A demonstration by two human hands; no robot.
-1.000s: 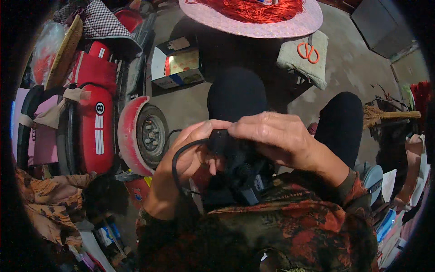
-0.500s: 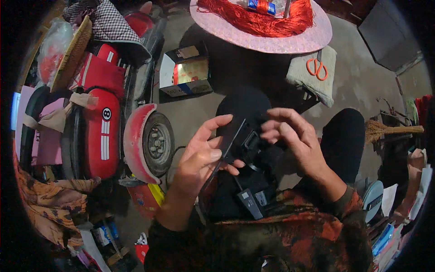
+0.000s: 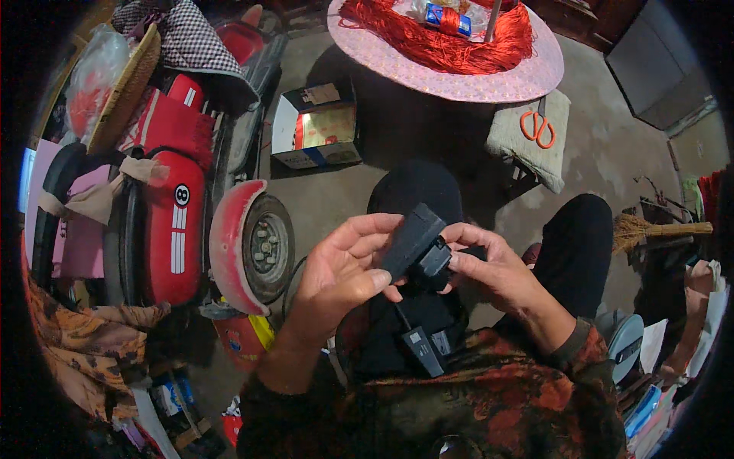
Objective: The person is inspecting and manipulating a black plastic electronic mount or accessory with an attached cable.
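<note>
Above my lap, both hands hold a black object made of a flat oblong panel (image 3: pixel 414 239) with a smaller boxy block (image 3: pixel 434 261) on its right side; I cannot tell its exact kind. My left hand (image 3: pixel 344 268) grips the panel's left side, thumb in front and fingers partly behind. The fingers of my right hand (image 3: pixel 493 264) pinch at the small block. Below them, on my dark-trousered lap, lies a small dark grey box (image 3: pixel 423 350) with a thin stem and pale labels.
A red vehicle with a wheel (image 3: pixel 267 238) stands at left. Ahead sit an open carton (image 3: pixel 334 154) and a pink round table (image 3: pixel 443 83) bearing red thread (image 3: pixel 413 42). Orange-handled scissors (image 3: pixel 537 130) rest on a cloth-covered stool (image 3: pixel 527 157). A straw broom (image 3: pixel 657 229) lies right.
The panel has turned from edge-on to face up. My right hand has come in from the right and now grips the block. The view has shifted slightly.
</note>
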